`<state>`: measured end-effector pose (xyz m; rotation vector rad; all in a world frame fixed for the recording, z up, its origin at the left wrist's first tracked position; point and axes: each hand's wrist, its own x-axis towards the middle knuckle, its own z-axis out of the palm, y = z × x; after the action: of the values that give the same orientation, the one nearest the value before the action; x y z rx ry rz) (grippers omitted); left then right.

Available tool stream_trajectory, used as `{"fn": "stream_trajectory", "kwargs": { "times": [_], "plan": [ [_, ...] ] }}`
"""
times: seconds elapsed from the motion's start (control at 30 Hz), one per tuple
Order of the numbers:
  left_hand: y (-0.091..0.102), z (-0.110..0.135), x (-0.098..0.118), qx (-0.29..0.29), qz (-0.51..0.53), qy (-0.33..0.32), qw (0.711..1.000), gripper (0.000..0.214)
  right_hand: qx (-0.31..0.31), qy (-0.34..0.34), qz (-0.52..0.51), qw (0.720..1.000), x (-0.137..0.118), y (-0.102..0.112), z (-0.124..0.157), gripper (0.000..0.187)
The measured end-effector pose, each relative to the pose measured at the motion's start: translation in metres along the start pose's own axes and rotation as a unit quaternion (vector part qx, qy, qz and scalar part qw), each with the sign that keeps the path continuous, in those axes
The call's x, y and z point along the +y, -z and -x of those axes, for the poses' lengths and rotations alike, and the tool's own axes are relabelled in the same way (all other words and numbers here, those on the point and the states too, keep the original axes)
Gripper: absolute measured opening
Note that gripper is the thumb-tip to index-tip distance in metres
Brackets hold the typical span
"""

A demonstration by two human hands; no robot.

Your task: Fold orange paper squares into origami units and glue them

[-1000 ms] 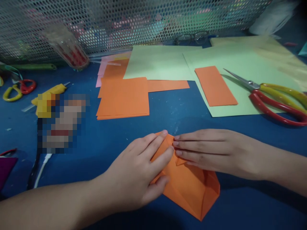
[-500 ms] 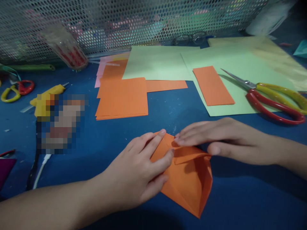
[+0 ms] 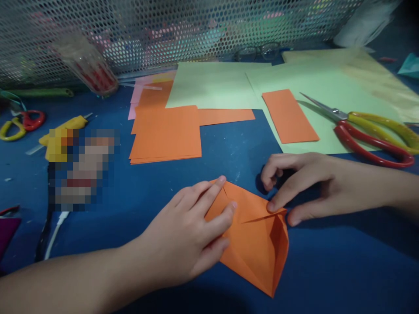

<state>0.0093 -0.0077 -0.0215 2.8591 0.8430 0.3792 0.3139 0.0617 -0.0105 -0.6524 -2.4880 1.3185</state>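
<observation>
A folded sheet of orange paper (image 3: 250, 246) lies on the blue table, one side standing up in a raised fold at its right. My left hand (image 3: 193, 231) rests across its left part, fingers spread and pressing it down. At the right corner, my right hand (image 3: 304, 187) has its index fingertip on the upper edge and its thumb beside the corner, with the corner between them. The other fingers of that hand are curled above the table. What lies under my left palm is hidden.
Beyond my hands lie stacked orange sheets (image 3: 166, 135), pale green sheets (image 3: 222, 85) and an orange rectangle (image 3: 290, 115). Scissors (image 3: 340, 115) with red and yellow handles point left. A yellow glue gun (image 3: 67, 128), a jar (image 3: 94, 74) and a perforated metal panel (image 3: 157, 30) stand farther off.
My right hand has drawn back rightward from the paper's upper edge, its flat fingers now bent, with index and thumb at the right corner. The upper flap lies flatter. My left hand stays put.
</observation>
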Motion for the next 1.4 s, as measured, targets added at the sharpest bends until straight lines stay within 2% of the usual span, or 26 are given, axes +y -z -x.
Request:
{"fn": "stream_trajectory", "kwargs": {
  "times": [0.2, 0.33, 0.6, 0.83, 1.17, 1.4],
  "plan": [
    [0.0, 0.0, 0.0, -0.001, -0.001, 0.0, 1.0, 0.035, -0.022, 0.005, 0.037, 0.999, -0.011, 0.001, -0.003, 0.028],
    [0.0, 0.0, -0.001, -0.01, 0.006, 0.005, 1.0, 0.037, -0.041, -0.012, 0.068, 0.997, -0.013, 0.001, -0.003, 0.024],
    [-0.001, 0.0, -0.001, -0.02, 0.002, 0.005, 1.0, 0.044, -0.026, -0.027, 0.026, 0.999, -0.007, 0.004, -0.001, 0.019],
    [-0.001, 0.001, 0.0, -0.016, -0.006, 0.005, 1.0, 0.046, -0.015, -0.019, 0.039, 0.999, -0.005, 0.011, 0.0, 0.015],
    [0.001, 0.0, 0.001, -0.023, -0.011, 0.005, 1.0, 0.045, -0.02, -0.014, 0.03, 0.999, 0.0, 0.008, 0.003, 0.012],
    [0.002, -0.001, 0.002, -0.016, -0.017, 0.0, 1.0, 0.042, -0.015, -0.013, 0.043, 0.999, -0.006, 0.009, 0.001, 0.016]
  ]
}}
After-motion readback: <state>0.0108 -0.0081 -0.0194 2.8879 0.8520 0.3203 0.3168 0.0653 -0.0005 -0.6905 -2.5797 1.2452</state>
